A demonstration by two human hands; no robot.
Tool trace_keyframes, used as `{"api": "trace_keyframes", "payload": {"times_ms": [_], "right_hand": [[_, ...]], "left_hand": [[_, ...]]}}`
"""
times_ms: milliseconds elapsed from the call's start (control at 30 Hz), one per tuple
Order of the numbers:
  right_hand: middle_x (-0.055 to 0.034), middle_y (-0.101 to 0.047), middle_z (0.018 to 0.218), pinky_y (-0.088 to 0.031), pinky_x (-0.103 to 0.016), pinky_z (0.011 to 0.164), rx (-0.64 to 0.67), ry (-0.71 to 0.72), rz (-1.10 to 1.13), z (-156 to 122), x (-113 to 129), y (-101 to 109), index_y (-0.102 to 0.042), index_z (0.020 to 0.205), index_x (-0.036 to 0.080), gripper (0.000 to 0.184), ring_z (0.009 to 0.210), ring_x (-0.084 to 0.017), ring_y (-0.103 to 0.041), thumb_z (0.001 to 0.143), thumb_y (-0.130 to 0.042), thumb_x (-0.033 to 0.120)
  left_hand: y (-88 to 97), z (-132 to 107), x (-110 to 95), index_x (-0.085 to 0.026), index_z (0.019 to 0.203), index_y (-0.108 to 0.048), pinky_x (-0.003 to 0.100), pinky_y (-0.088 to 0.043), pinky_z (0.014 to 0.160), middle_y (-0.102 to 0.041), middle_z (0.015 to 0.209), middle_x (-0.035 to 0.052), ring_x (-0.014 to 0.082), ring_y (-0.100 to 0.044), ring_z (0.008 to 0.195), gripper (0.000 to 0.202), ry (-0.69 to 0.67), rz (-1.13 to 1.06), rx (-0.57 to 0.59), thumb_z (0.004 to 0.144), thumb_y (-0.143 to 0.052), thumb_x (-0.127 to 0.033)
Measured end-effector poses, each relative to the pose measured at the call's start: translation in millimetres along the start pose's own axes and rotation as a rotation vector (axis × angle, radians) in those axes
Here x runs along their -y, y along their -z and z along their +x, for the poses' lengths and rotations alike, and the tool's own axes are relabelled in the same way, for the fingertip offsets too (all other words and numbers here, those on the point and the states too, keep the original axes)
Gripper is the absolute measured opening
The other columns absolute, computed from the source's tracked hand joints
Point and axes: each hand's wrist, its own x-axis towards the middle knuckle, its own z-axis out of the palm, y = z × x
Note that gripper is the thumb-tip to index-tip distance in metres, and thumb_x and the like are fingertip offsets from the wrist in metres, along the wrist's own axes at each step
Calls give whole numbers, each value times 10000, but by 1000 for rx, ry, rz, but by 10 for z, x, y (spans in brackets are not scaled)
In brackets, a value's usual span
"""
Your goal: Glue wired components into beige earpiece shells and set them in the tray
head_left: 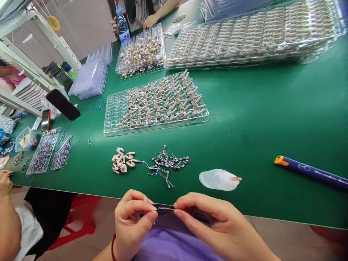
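At the table's front edge, my left hand (136,214) and my right hand (212,217) each pinch one end of a short strand of thin wires (165,208), stretched between the fingertips. A small pale tip (146,200) pokes out by my left index finger; I cannot make out what it belongs to. Ahead lies a loose pile of small wired circuit boards (171,159). One wire runs from it toward a cluster of beige curved plastic shells (119,161). To the right sits a white oval pad (217,179) with a brownish bit on its edge.
A clear tray (115,108) of beige stemmed shells stands mid-table. Behind it are stacked filled trays (244,40), a tray of mixed parts (141,54) and a water bottle (123,27). A blue tube-like object (312,172) lies right. Co-workers' hands show left and at the back.
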Motion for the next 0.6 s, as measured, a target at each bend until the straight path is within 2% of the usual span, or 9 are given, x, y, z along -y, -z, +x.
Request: {"api": "trace_keyframes", "payload": {"times_ms": [100, 233, 300, 433, 600], "right_hand": [[31, -687, 678, -517, -131, 556, -47, 67, 15, 18, 21, 42, -668, 773, 220, 98, 585, -90, -642, 846, -615, 183], [19, -691, 774, -550, -142, 623, -117, 223, 14, 8, 22, 60, -651, 869, 238, 151, 680, -99, -668, 837, -615, 95], [5, -688, 814, -559, -147, 641, -131, 287, -15, -8, 16, 58, -642, 913, 239, 198, 717, -103, -672, 835, -600, 62], [-15, -681, 829, -561, -146, 645, -152, 362, -93, -30, 14, 55, -636, 939, 221, 229, 730, -104, -671, 829, -579, 29], [-28, -686, 829, -571, -172, 645, -185, 403, -138, -46, 9, 57, -637, 949, 221, 257, 726, -121, -678, 817, -571, 11]], "left_hand": [[10, -6, 52, -241, 838, -754, 164, -524, 527, -667, 824, 4, 69, -619, 571, 121, 185, -176, -3, 754, -760, -154], [2, 17, 41, -252, 959, -721, 193, -557, 652, -746, 804, 10, 114, -690, 673, 389, 453, -358, -37, 615, -870, -146], [-14, 39, 8, -206, 885, -739, 199, -557, 684, -758, 815, 31, 120, -699, 690, 339, 546, -386, -30, 585, -889, -164], [-52, 79, -48, -152, 712, -741, 149, -504, 603, -742, 834, 36, 86, -668, 662, 175, 589, -376, -32, 608, -875, -195], [-84, 93, -57, -150, 739, -740, 163, -484, 559, -725, 689, 29, 113, -675, 634, 230, 666, -400, -37, 590, -886, -248]]}}
